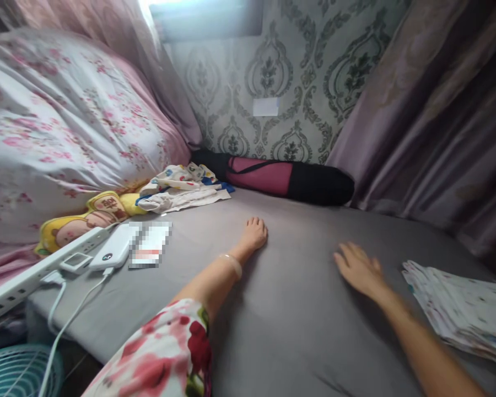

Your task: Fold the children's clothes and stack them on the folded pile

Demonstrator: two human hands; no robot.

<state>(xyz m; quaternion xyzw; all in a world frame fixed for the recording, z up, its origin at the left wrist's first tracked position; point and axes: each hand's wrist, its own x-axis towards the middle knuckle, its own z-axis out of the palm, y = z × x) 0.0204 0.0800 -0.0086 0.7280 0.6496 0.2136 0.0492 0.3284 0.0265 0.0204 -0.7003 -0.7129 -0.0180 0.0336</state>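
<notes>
My left hand (256,234) rests on the grey bed sheet (289,320), knuckles up, its foreshortened fingers slightly bent and holding nothing that I can see. A pale bangle (232,264) circles that wrist, below a floral sleeve (165,353). To the right, my right hand (360,269) is spread palm down over the same sheet, fingers stretched out and somewhat blurred. Whether it touches the cloth I cannot tell. Nearest to it is a stack of folded white patterned cloths (463,309) at the right edge.
A black and maroon long bag (260,176) lies along the wall. Crumpled clothes (182,190) and a yellow plush (82,220) are at the left. A white power bank (114,248), a cable and a power strip (41,270) lie by the bed edge, above a teal basket (20,369).
</notes>
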